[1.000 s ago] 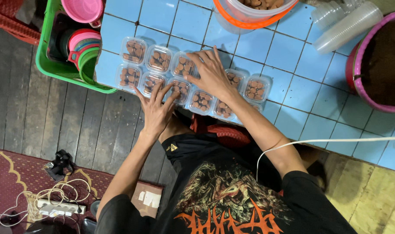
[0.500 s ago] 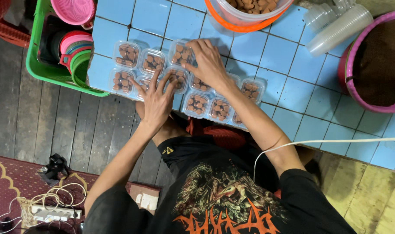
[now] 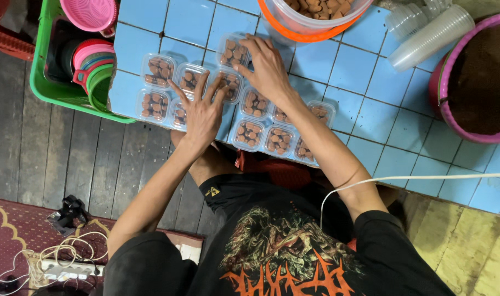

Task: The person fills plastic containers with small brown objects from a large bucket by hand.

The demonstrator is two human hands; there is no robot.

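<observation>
Several small clear lidded boxes of brown biscuits (image 3: 158,68) lie in rows on the blue tiled counter (image 3: 365,82). My left hand (image 3: 199,114) lies flat with fingers spread on the boxes near the counter's front edge. My right hand (image 3: 267,64) rests with fingers apart on the farther boxes, its fingertips against one box (image 3: 232,51) that sits beyond the rows. Neither hand lifts anything. Both forearms hide some boxes.
A clear tub with an orange rim (image 3: 310,19) holds loose brown biscuits at the top. Stacked clear cups (image 3: 431,34) and a pink-rimmed basin (image 3: 472,77) stand right. A green crate (image 3: 58,87) with coloured bowls hangs left. A power strip with cables (image 3: 63,267) lies on the floor.
Both hands have slid the boxes farther onto the counter. One box under my right fingertips has moved beyond the rows toward the orange-rimmed tub. My left hand advanced over the front row.
</observation>
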